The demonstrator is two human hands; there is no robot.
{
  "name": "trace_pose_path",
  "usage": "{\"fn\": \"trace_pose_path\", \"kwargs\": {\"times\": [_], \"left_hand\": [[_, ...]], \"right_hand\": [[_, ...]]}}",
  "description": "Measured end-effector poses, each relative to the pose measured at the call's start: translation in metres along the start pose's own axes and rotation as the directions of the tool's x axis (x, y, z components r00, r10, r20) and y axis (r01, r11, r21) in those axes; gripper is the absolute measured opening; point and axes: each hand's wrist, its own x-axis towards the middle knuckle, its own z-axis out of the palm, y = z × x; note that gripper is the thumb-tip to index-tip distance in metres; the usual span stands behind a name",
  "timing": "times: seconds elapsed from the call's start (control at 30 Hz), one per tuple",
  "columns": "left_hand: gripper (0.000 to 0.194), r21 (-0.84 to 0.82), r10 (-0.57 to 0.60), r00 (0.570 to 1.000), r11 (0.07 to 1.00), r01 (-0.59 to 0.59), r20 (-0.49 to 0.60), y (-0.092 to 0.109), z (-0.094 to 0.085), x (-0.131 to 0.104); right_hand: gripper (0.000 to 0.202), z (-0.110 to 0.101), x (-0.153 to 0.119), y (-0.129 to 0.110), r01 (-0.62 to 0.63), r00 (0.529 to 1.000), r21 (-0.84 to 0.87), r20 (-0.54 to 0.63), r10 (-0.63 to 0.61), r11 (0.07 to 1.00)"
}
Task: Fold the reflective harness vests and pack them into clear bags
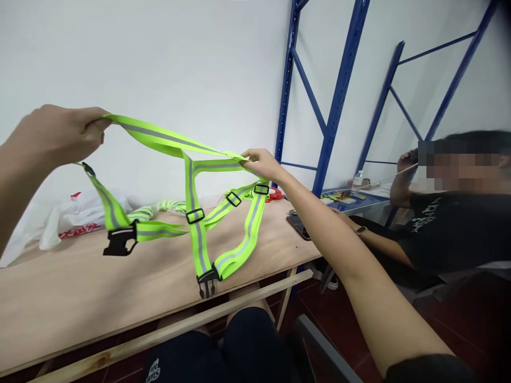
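A neon-yellow reflective strap harness (159, 136) with grey stripes is stretched in the air above the wooden table. My left hand (85, 130) pinches its upper left end. At its upper right corner, my right hand (261, 162) grips the strap between thumb and fingers. Black slide adjusters (195, 215) sit on the hanging straps. One black buckle half (120, 240) dangles at the lower left, and a pronged black buckle (207, 282) hangs near the table's front edge.
On the wooden table (80, 298) are white plastic bags (91, 213), more folded neon straps (171, 205), red-handled scissors (275, 195) and a dark phone (298, 226). Blue metal shelving (339, 96) stands behind. Another person in black (459, 229) sits at the right by a blue table.
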Motion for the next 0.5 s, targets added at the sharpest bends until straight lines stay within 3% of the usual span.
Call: {"fn": "trace_pose_path", "kwargs": {"times": [0.07,0.17,0.23,0.3,0.4,0.5], "left_hand": [[0.05,0.002,-0.029,1.0,1.0,0.029,0.001,-0.003,-0.001,-0.002],[0.049,0.049,-0.037,0.999,0.998,0.036,0.029,-0.011,0.001,-0.004],[0.048,0.068,-0.042,0.997,0.997,0.037,0.065,-0.021,0.004,-0.005],[0.045,0.055,-0.064,0.993,0.997,0.059,0.096,-0.031,0.01,-0.007],[0.04,0.011,-0.057,0.984,0.998,0.056,0.17,-0.042,0.021,-0.01],[0.039,-0.052,0.011,0.968,0.999,0.002,0.252,-0.043,0.035,-0.014]], "right_hand": [[0.042,0.003,-0.004,-0.004,0.096,0.995,-0.284,0.005,-0.099,0.954],[0.061,0.003,-0.013,0.0,0.126,0.991,-0.585,0.109,-0.076,0.801],[0.054,-0.002,-0.02,0.013,0.109,0.99,-0.735,0.144,-0.004,0.669],[0.039,-0.009,-0.027,0.031,0.033,0.992,-0.805,0.097,0.076,0.592],[0.026,-0.016,-0.032,0.055,-0.156,0.987,-0.746,-0.088,0.136,0.647],[0.014,-0.011,-0.032,0.07,-0.324,0.943,-0.408,-0.214,0.255,0.854]]}}
